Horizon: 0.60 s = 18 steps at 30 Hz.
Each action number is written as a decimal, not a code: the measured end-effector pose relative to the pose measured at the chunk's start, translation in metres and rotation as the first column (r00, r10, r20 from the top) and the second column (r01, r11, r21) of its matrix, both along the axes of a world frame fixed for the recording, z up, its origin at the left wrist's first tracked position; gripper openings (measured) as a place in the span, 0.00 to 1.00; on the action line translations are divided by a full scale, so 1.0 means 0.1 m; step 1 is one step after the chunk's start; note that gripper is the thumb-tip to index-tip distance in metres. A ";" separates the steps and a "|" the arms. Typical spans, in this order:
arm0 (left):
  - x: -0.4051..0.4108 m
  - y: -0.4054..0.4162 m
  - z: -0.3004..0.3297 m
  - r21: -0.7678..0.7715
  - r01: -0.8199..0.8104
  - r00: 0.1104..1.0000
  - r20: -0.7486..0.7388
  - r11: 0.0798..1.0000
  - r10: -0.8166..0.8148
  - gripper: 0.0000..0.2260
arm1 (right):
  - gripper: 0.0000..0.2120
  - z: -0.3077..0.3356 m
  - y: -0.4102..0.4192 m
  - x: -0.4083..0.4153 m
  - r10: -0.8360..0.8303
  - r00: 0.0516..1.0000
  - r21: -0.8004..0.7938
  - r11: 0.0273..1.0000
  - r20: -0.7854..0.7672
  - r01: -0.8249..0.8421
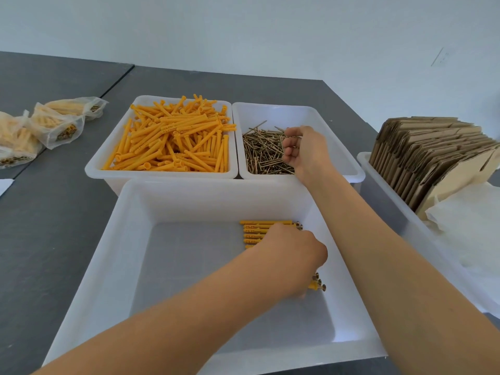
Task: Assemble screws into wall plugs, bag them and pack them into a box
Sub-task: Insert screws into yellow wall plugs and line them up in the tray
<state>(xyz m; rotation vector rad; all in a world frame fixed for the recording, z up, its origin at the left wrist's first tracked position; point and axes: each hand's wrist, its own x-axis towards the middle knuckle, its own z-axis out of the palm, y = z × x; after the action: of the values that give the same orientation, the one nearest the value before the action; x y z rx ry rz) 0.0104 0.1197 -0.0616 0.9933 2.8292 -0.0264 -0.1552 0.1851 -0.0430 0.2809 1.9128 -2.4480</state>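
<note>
A near white bin [113, 266] holds a row of assembled plugs [265, 226], orange with screw heads at the right end. My left hand [292, 255] is down inside it over that row, fingers curled round the nearest assembled plug [316, 286]; the fingertips are hidden. Behind it, one bin is full of loose orange wall plugs [176, 142], and the bin to its right holds brass screws [262, 155]. My right hand [303, 150] hovers over the screw pile, fingers curled, pinching a screw at the fingertips.
Several filled plastic bags [54, 125] lie at the far left on the grey table [54, 212]. At the right, a white bin [384, 185] holds flat cardboard boxes [433, 155] standing on edge and clear bags [470, 226].
</note>
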 end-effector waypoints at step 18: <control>0.00 0.06 -0.05 -0.039 -0.029 0.999 -0.029 0.999 0.027 0.17 | 0.13 0.00 0.00 -0.02 0.013 1.000 0.033 0.999 0.012 -0.014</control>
<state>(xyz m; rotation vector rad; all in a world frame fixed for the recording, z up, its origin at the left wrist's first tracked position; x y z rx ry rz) 0.0109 0.1252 -0.0662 0.9526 2.8563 -0.0932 -0.1571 0.1848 -0.0433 0.2812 1.9453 -2.4036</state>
